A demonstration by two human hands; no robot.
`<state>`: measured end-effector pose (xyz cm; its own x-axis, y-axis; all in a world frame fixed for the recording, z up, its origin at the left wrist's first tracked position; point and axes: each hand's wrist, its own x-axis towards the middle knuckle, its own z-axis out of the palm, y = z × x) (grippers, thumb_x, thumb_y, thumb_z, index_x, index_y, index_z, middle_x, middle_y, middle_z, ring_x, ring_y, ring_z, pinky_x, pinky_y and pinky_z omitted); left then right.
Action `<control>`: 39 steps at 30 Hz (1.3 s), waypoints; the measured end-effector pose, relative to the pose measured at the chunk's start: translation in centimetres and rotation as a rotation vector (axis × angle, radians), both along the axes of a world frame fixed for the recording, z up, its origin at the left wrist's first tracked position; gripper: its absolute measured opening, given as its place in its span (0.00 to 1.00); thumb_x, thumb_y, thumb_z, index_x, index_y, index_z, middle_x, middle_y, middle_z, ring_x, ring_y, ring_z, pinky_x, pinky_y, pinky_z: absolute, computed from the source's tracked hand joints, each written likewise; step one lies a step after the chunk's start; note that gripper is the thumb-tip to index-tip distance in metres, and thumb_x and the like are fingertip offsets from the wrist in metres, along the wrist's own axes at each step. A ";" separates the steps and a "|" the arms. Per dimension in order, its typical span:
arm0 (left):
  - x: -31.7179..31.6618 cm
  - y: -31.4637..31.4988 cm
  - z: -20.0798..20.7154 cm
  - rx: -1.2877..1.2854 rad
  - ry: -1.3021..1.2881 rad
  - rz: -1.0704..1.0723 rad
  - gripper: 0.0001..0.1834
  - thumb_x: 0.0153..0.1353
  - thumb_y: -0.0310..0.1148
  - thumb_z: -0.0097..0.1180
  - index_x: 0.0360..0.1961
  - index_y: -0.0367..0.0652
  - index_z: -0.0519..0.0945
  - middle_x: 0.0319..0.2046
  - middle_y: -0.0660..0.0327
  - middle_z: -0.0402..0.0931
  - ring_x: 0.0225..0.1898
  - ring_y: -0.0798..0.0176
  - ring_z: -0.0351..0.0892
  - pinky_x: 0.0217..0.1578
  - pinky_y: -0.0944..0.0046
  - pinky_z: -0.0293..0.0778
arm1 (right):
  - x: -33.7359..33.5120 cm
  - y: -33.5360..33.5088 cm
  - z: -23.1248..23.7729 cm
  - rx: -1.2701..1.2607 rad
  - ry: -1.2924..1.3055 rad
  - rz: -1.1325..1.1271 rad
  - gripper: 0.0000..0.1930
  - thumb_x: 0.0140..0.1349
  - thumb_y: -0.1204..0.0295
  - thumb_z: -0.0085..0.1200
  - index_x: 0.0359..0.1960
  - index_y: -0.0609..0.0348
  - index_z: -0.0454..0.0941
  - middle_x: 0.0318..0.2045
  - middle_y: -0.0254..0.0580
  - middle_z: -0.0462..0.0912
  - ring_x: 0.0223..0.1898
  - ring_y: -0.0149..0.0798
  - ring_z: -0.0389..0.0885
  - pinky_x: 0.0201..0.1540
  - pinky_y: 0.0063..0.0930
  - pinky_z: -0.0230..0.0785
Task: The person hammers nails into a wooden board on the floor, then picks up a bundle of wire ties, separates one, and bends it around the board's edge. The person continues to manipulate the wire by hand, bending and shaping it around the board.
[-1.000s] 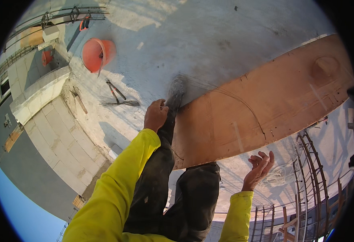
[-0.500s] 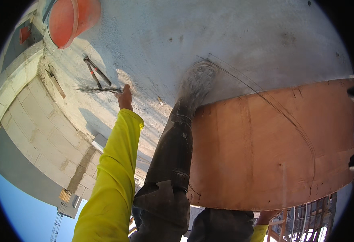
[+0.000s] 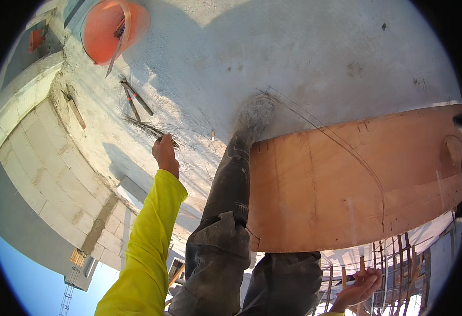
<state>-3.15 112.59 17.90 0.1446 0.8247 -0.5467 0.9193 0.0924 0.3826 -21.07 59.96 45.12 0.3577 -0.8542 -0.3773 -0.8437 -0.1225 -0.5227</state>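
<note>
My left hand [image 3: 166, 152], in a yellow sleeve, is closed around a bundle of thin dark wires [image 3: 147, 126]. The wires fan out just above the pale, dusty floor. Just beyond them lie long-handled pincers [image 3: 136, 99], dark with orange bands, their handles spread apart. My right hand [image 3: 360, 290] is low on the right, below the edge of a large orange-brown panel [image 3: 315, 184]. Its fingers are curled, and brown stick-like ends show beside them. What it grips is unclear. A long thin wire [image 3: 341, 143] curves across the panel.
An orange bucket [image 3: 96, 37] with dark items inside stands at the far left. A wooden-handled tool [image 3: 75, 111] lies by the block wall [image 3: 57, 174]. My dusty boot [image 3: 254, 116] is planted beside the panel. Rebar [image 3: 399, 268] stands at the lower right.
My left hand has drawn slightly nearer with the wires, which now slant downward to the right. My right hand has come out into view below the panel. The view has shifted slightly.
</note>
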 end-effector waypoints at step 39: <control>2.1 -16.0 24.7 -0.703 -0.130 -0.192 0.08 0.66 0.30 0.60 0.39 0.34 0.83 0.30 0.65 0.79 0.32 0.75 0.74 0.38 0.74 0.69 | 16.1 19.1 -3.7 1.504 0.068 0.272 0.31 0.63 0.77 0.60 0.68 0.67 0.65 0.43 0.43 0.83 0.42 0.30 0.82 0.50 0.24 0.75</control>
